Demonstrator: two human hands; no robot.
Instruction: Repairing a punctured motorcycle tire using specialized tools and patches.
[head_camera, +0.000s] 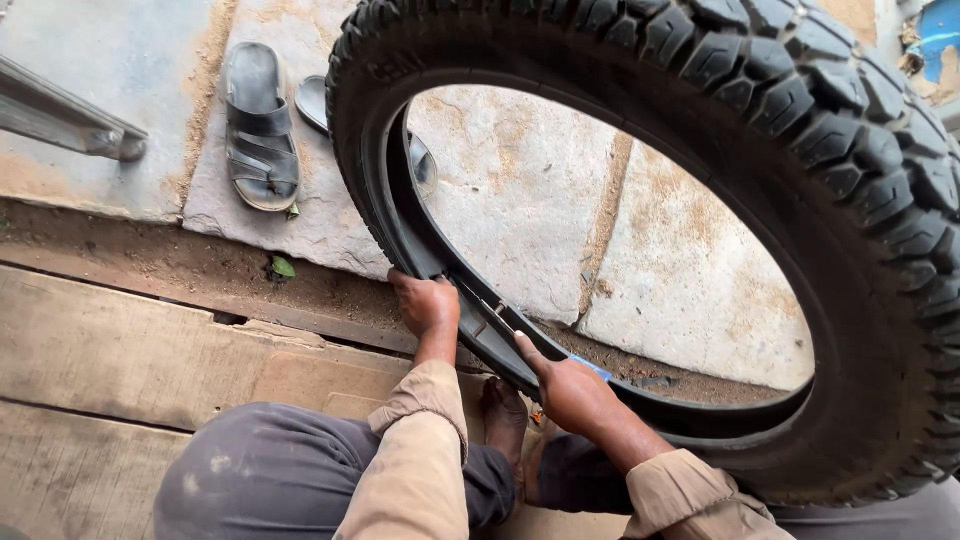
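A large black knobby tyre (800, 120) stands upright in front of me, its lower part near my feet. A black inner tube (480, 320) lies along the tyre's lower inside rim. My left hand (425, 303) grips the tyre's lower left bead where the tube comes out. My right hand (572, 390) presses its thumb and fingers on the tube at the bottom of the opening. A small blue object (594, 368) shows just past my right hand. My bare foot (505, 420) rests under the tyre between my arms.
A pair of dark sandals (260, 125) lies on the stone slabs (540, 190) beyond the tyre. A metal bar (70, 120) crosses the upper left. Wooden planks (130, 350) lie under my bent knee (260, 470).
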